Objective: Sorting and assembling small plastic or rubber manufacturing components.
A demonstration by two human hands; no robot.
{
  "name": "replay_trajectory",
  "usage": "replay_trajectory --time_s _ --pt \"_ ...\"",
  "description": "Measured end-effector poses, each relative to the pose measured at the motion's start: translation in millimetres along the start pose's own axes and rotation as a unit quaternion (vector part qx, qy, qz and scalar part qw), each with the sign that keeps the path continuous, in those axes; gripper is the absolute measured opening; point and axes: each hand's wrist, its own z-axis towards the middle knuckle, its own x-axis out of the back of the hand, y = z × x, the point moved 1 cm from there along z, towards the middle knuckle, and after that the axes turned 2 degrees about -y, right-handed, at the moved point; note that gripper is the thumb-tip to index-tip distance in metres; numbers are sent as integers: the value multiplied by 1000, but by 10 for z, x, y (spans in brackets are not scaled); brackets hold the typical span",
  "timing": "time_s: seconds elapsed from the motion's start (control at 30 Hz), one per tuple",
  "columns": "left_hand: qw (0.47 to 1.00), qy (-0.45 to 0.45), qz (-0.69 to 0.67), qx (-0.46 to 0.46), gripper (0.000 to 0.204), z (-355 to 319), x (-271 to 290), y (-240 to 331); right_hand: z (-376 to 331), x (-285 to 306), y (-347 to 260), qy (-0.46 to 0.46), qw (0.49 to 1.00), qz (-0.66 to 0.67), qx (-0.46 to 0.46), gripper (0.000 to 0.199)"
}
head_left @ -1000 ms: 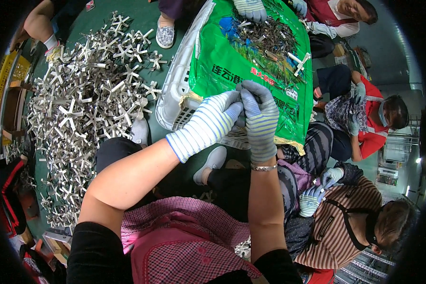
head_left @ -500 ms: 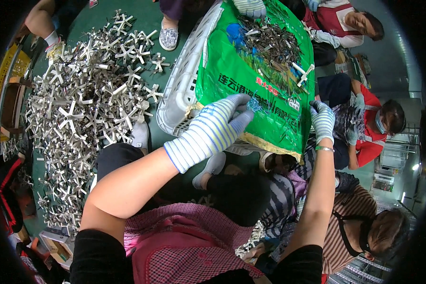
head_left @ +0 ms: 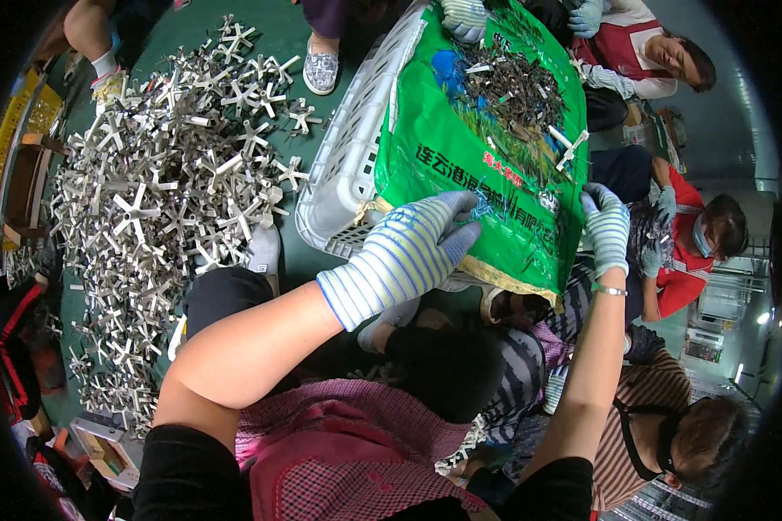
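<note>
we hold a green plastic sack draped over a white plastic crate, thin metal scraps lying on top. our left hand, in a striped glove, rests on its near edge, fingers together; our right hand seems to pinch the right edge, perhaps keeping it taut. a heap of metal cross pieces covers the green floor to the left.

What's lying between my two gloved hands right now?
In the head view, the green sack spans the stretch between the left hand and the right hand. Both rest at its near edge, with small metal pieces heaped farther up on it.
</note>
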Motion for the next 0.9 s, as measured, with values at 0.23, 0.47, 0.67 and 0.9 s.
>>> replay_trajectory --time_s 0.23,0.47,0.67,0.9 --pt "1000 12 -3 3 31 -10 69 66 283 -17 -1100 42 980 88 174 34" --pt "998 61 14 -18 30 35 122 57 694 -493 -1331 -112 990 -7 85 36" --pt "995 93 23 -39 31 41 225 61 822 -354 -1256 -83 976 162 123 24" --pt "992 115 4 -44 28 33 299 95 1132 -542 -986 1 972 233 39 28"
